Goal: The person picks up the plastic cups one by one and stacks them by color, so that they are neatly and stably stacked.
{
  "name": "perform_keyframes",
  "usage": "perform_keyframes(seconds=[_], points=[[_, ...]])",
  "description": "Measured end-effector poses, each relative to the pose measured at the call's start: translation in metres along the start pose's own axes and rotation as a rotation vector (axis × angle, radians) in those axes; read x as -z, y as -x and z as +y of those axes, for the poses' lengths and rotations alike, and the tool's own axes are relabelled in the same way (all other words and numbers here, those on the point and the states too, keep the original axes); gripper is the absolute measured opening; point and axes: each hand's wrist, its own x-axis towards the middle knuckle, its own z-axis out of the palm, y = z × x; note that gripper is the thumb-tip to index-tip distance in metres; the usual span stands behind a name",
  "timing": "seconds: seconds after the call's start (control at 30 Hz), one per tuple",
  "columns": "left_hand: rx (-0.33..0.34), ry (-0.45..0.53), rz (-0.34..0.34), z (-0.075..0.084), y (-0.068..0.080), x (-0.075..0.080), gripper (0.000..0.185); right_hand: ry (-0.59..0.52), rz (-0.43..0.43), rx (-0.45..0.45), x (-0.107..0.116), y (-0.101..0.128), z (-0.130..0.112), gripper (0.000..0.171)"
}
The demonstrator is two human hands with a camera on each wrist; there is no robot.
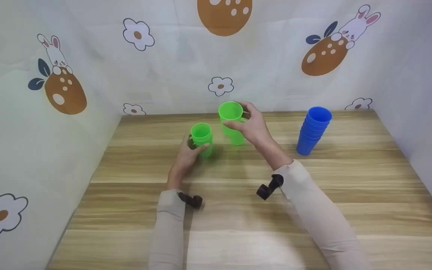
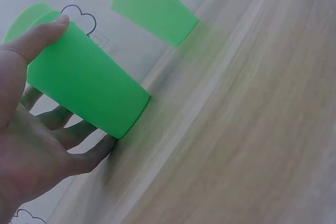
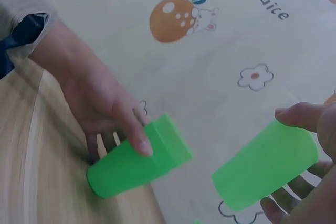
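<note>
My left hand (image 1: 186,155) grips two nested green cups (image 2: 89,80), thumb on the near side and fingers curled behind. The base of this stack is at the tabletop. To its right, my right hand (image 1: 254,125) holds another green cup (image 3: 268,163) between thumb and fingers, mouth up and raised above the table. Below and behind that cup, a further green cup (image 1: 237,138) stands upright on the table, its upper part mostly hidden in the head view. It also shows in the left wrist view as a paler green cup (image 2: 155,9).
A stack of several blue cups (image 1: 313,130) stands at the right of the wood-grain table (image 1: 231,210), leaning slightly in the head view. Printed cloth walls (image 1: 174,67) with rabbits, fruit and flowers enclose the back and sides.
</note>
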Motion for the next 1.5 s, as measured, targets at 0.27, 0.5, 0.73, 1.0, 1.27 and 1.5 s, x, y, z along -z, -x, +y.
perform_keyframes(seconds=[0.27,0.5,0.73,1.0,1.27,1.5], points=[[-0.044,0.0,0.007,-0.002,-0.001,0.001,0.076,0.01,-0.057,0.043,-0.025,-0.007,-0.013,0.077],[-0.024,-0.001,0.005,-0.001,-0.001,0.001,0.08,-0.006,-0.102,0.066,-0.042,-0.017,-0.012,0.078],[-0.02,0.004,-0.012,0.0,-0.003,0.001,0.076,-0.024,-0.139,0.064,-0.055,-0.023,-0.011,0.077],[-0.01,0.018,-0.02,-0.002,-0.003,0.002,0.072,0.018,-0.153,0.05,-0.064,-0.029,0.005,0.08],[-0.021,0.032,-0.007,-0.001,-0.002,0.001,0.073,0.036,-0.164,0.007,-0.062,-0.028,0.015,0.076],[-0.015,0.038,-0.004,-0.002,-0.002,0.0,0.076,0.078,-0.135,0.056,-0.044,-0.03,0.017,0.072]])
